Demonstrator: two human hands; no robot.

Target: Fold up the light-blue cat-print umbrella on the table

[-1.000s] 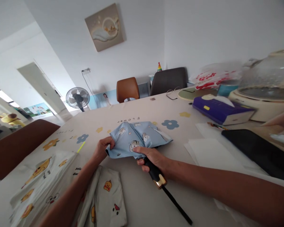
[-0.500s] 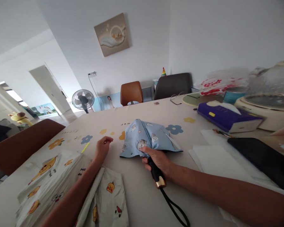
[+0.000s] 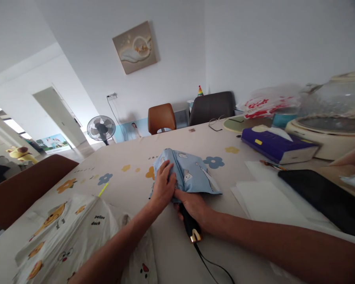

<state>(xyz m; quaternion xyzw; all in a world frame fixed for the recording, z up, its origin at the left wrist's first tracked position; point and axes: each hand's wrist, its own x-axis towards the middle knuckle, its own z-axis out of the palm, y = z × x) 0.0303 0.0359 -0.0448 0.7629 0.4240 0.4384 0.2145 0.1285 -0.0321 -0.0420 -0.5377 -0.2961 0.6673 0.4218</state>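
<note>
A folded light blue umbrella (image 3: pixel 192 173) with cartoon animal prints lies over the middle of the table, its canopy pointing away from me. My right hand (image 3: pixel 193 207) is wrapped round the top of its black handle (image 3: pixel 191 225), which has a gold end and a black wrist strap. On the left side of the canopy rests my left hand (image 3: pixel 165 183), palm down with its fingers stretched over the fabric. A white plastic bag (image 3: pixel 85 228) with yellow duck prints lies under and beside my left forearm.
On the right are a purple tissue box (image 3: pixel 279 144), white sheets (image 3: pixel 260 197), a black flat object (image 3: pixel 322 197) and a round cream appliance (image 3: pixel 328 138). Glasses (image 3: pixel 217 125) lie at the far edge. Chairs stand around the table.
My left hand has moved right from above the table onto the umbrella's canopy, and its fingers have spread. My right hand still grips the handle. The view has shifted slightly.
</note>
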